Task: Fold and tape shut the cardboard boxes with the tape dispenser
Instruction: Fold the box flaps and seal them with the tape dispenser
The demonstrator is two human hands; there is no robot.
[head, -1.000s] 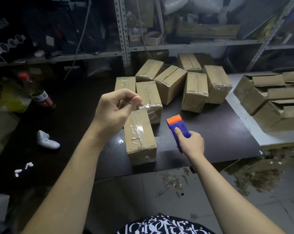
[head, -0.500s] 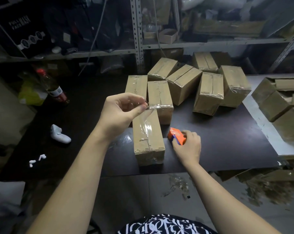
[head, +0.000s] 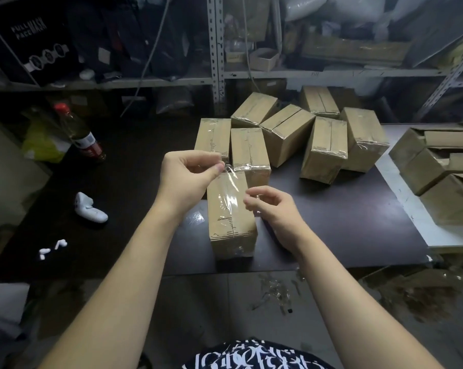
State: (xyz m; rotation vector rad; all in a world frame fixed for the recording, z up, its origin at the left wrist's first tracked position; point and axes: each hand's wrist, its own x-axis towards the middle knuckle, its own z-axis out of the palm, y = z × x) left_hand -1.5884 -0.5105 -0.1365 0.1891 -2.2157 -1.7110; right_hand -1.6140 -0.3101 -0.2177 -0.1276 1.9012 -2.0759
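A tape strip [head: 233,183] is held slanted above the box [head: 231,222] on the table at frame centre. The box's long axis runs up the frame. The strip's upper end is pinched in the left hand [head: 190,177] grip. The lower end appears pinched by the right hand [head: 271,209], though glare obscures it. The box lies directly beneath, between both hands.

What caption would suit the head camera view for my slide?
Left hand pinches clear tape above a cardboard box, right hand curled beside it, taped boxes behind.
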